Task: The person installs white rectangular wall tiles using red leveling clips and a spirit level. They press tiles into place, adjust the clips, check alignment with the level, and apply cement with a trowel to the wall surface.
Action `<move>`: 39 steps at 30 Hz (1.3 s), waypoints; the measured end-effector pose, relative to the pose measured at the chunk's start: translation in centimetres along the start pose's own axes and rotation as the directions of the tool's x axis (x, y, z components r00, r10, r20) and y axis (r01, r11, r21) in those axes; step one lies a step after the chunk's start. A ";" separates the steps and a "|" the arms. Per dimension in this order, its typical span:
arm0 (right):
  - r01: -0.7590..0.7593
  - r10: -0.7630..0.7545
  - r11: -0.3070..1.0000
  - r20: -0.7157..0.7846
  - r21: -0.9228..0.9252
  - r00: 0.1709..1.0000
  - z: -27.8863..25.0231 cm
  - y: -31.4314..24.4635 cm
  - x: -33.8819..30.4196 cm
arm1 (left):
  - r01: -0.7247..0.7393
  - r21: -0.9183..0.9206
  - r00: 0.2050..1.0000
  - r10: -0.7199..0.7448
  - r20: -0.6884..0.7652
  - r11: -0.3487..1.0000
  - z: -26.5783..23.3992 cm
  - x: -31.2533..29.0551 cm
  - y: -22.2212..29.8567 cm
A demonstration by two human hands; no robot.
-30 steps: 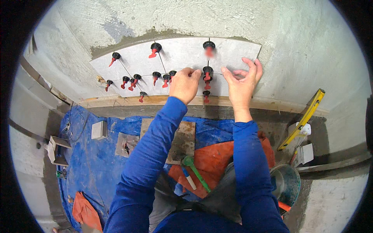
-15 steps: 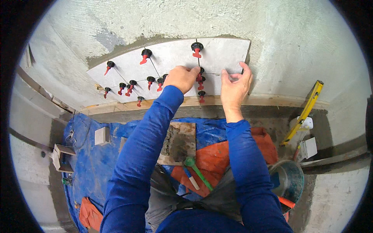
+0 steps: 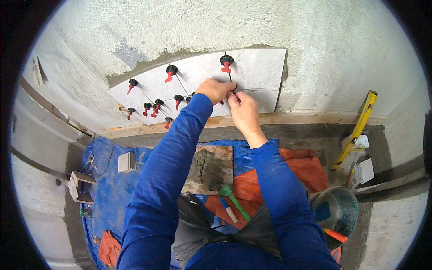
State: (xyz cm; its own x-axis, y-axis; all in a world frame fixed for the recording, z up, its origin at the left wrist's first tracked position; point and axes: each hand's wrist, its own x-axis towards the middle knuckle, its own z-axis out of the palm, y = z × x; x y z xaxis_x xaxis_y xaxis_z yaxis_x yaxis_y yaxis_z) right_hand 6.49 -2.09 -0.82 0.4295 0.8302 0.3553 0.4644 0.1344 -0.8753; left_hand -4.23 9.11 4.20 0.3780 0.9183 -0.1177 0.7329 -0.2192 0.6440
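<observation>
Two rows of pale grey wall tiles (image 3: pixel 258 67) sit low on the rough wall. Tile levelling clips (image 3: pixel 226 63) with black round caps and red T-shaped handles stick out along their joints. My left hand (image 3: pixel 214 91) is closed at the crossing of joints by the right-hand tiles, its fingers on a levelling clip whose black edge just shows. Right beside it, my right hand (image 3: pixel 244 109) pinches at the same clip with thumb and fingers together. Both hands hide most of this clip, and another red handle peeks out just below the fingertips.
A wooden batten (image 3: pixel 310 118) runs under the tiles. Below lie a blue tarp (image 3: pixel 105 180), an orange sheet (image 3: pixel 310 173), a mortar-covered board (image 3: pixel 220 166) and a green-handled tool (image 3: pixel 237 202). At right stand a yellow spirit level (image 3: pixel 355 130) and a bucket (image 3: pixel 346 202).
My right hand has left the tiles' right edge and moved left to the clip beside my left hand, its fingers closing. My left hand stays at the joint. The view has shifted slightly.
</observation>
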 end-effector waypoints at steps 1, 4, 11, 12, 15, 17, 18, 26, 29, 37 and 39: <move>0.003 -0.004 1.000 -0.001 -0.025 1.000 0.2 0.0 0.1 | 0.015 -0.003 1.000 -0.015 0.000 1.000 0.0 0.0 0.0; 0.004 -0.005 0.997 -0.010 -0.079 1.000 0.9 0.3 0.1 | 0.032 -0.059 0.999 -0.034 -0.029 0.998 0.3 -0.2 0.0; 0.000 0.002 1.000 -0.056 0.026 0.998 1.3 -0.1 0.1 | 0.092 -0.147 0.979 -0.117 -0.168 0.985 1.8 -0.2 -0.5; -0.015 0.016 0.999 -0.043 0.033 0.999 1.2 -0.2 0.1 | 0.072 -0.168 0.975 -0.104 -0.196 0.983 2.0 -0.1 -0.7; -0.013 0.014 1.000 -0.050 0.018 0.999 1.0 -0.4 0.0 | 0.039 -0.205 0.960 -0.094 -0.264 0.978 2.7 -0.2 -0.9; 0.003 -0.003 1.000 -0.069 0.002 0.998 1.0 -0.4 0.0 | 0.080 -0.227 0.950 -0.143 -0.277 0.971 2.9 -0.5 -0.6; 0.011 -0.012 1.000 -0.077 -0.004 0.997 1.0 -0.3 -0.1 | 0.065 -0.201 0.943 -0.126 -0.309 0.977 2.9 -0.8 -0.3; 0.000 0.005 0.998 -0.076 0.064 0.997 1.3 0.2 0.0 | 0.162 0.044 0.908 -0.132 -0.398 0.986 2.7 -3.2 2.5; -0.024 0.031 0.995 -0.065 0.098 0.997 1.3 0.3 0.0 | 0.190 0.061 0.900 -0.149 -0.409 0.980 2.6 -3.5 3.0; 0.000 0.006 0.998 0.088 -0.066 0.996 -0.7 -0.9 0.7 | 0.104 0.079 0.954 -0.077 -0.290 0.991 0.6 -4.7 2.7; 0.012 0.017 0.986 0.168 -0.168 0.986 -2.4 -1.3 1.3 | 0.003 0.032 0.936 0.008 -0.352 0.999 -0.5 -5.2 2.0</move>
State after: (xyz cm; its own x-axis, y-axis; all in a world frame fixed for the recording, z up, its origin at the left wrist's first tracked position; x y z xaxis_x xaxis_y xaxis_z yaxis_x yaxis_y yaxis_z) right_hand 8.35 -2.52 1.54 0.3007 0.9115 0.2806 0.5935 0.0515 -0.8032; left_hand -5.06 4.07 6.46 0.1610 0.9738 0.1608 0.7519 -0.2266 0.6191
